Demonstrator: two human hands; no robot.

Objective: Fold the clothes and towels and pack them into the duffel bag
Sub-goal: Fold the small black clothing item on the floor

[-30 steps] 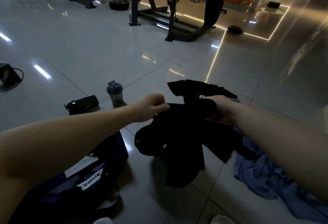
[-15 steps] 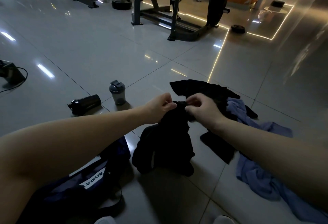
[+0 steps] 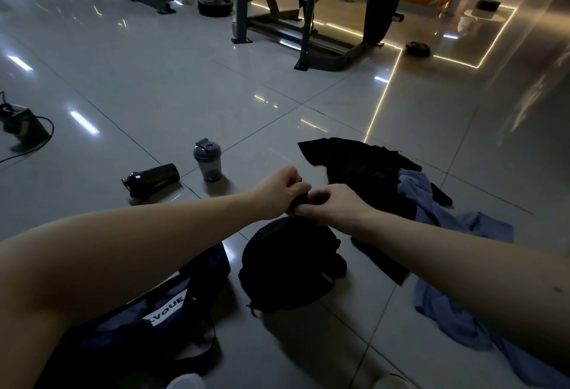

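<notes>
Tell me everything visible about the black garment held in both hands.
The black garment is soft, dark fabric, bunched and unfolded. The left hand and right hand pinch its top edge close together; it hangs below them in a rounded bundle, its lower part seemingly on the tiled floor, right of the duffel bag.

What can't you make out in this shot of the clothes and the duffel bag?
Head view, duffel bag: inside hidden by the left forearm and shadow.
Head view, black garment: too dark and bunched to tell its type.
Head view, blue cloth: runs under the right forearm and off the edge.
</notes>
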